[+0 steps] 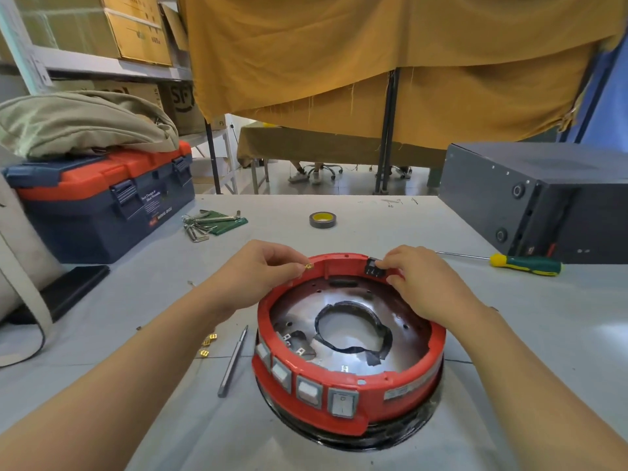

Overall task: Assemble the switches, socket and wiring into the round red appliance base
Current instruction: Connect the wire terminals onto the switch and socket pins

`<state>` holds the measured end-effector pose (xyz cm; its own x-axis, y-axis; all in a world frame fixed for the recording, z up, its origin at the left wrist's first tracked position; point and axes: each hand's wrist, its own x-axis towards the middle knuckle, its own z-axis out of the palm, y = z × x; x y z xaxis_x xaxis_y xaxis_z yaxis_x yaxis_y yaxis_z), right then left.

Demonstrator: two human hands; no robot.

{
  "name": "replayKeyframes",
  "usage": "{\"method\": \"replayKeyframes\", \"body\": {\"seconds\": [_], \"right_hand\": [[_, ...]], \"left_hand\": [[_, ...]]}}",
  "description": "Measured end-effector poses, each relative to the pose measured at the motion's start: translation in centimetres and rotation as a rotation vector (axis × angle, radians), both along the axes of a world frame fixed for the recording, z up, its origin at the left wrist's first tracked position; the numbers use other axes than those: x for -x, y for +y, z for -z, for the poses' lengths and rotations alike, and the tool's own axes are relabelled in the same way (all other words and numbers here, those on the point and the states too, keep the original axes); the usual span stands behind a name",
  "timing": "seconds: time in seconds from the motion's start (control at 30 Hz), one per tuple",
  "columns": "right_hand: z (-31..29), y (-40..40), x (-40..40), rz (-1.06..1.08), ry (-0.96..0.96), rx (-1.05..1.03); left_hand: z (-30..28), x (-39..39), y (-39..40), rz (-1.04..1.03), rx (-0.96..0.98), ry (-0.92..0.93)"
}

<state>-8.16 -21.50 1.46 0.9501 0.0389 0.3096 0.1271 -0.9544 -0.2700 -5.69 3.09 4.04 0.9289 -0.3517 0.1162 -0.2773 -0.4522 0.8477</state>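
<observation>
Grey worktable (pixel 373 226), round red base (pixel 350 351), four white switches (pixel 307 390) along front

base (pixel 350 399) red, grey-framed white switches (pixel 307 390), shiny dark metal floor | socket (pixel 374 266) black | terminal (pixel 309 266) brass-gold, same as the loose ones (pixel 208 343) | table (pixel 509 334) pale grey | toolbox (pixel 102 202) navy, orange-red lid | screwdriver (pixel 525 265) green/yellow handle | tape roll (pixel 323 219) black, yellow core | curtain (pixel 373 62) mustard

toolbox (pixel 102 202) far left, hex keys (pixel 204 224), tape roll (pixel 323 219), screwdriver (pixel 523 264) right, black box (pixel 543 198)
</observation>
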Motion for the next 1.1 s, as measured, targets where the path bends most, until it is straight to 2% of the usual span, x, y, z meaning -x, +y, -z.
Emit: {"method": "replayKeyframes", "body": {"seconds": [0.17,0.33,0.4,0.53,0.63,0.9,1.1], "right_hand": [[0.0,0.5,1.3,0.112,-0.081,0.099],[-0.7,1.1,2.1,0.109,-0.046,0.146],[-0.9,0.7,2.1,0.088,-0.022,0.048],[-1.1,-0.2,0.8,0.041,0.036,-0.365],[-0.5,0.2,0.1,0.002,0.182,-0.662],[0.8,-0.3,-0.1,0.016,0.146,-0.765],[1.2,-0.6,0.0,0.107,0.078,-0.789]], "left_hand": [[-0.5,0.0,-1.8,0.083,-0.146,-0.118],[-0.7,0.1,-4.4,0.191,-0.306,-0.195],[-0.8,-0.1,-5.3,0.218,-0.359,-0.207],[-1.0,-0.8,-6.9,0.238,-0.465,-0.246],[-0.8,-1.6,-7.6,0.223,-0.485,-0.223],[-0.4,-2.1,-8.1,0.261,-0.488,-0.206],[0.4,-1.7,-9.6,0.294,-0.517,-0.269]]}}
